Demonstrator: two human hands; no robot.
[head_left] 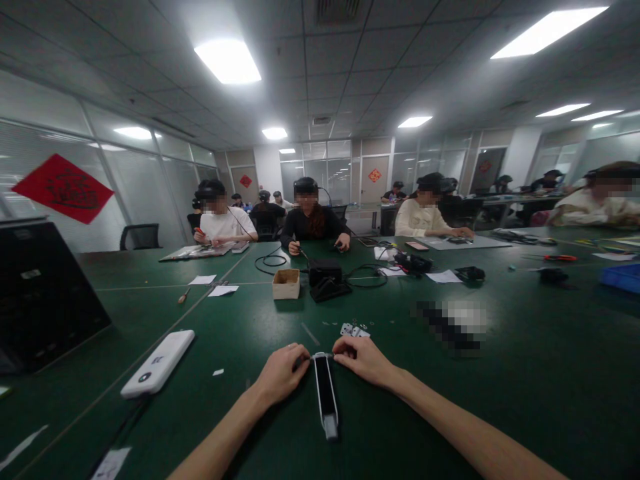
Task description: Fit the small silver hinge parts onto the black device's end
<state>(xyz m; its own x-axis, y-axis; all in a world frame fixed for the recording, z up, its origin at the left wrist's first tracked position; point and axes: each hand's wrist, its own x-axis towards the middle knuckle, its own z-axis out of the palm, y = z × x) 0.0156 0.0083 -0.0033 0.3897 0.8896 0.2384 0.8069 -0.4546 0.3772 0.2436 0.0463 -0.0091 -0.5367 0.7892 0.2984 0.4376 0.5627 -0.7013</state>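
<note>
A long, narrow piece with a black middle and a pale frame (327, 393) lies on the green tabletop, its wider grey end toward me. At its far end my left hand (283, 373) comes in from the left, thumb and fingers pinched together. My right hand (365, 360) pinches likewise on the opposite side. Something thin and pale shows between each set of fingertips and the piece, too small to name. Just beyond my right hand lie small whitish pieces (354, 330) and several tiny rings.
A white power bank (159, 363) with a cable lies left, near a black panel (50, 293). Ahead stand a small cardboard box (286, 285) and a black device (327, 277) with cables. A blue bin (623, 279) sits far right. Several people work across the table.
</note>
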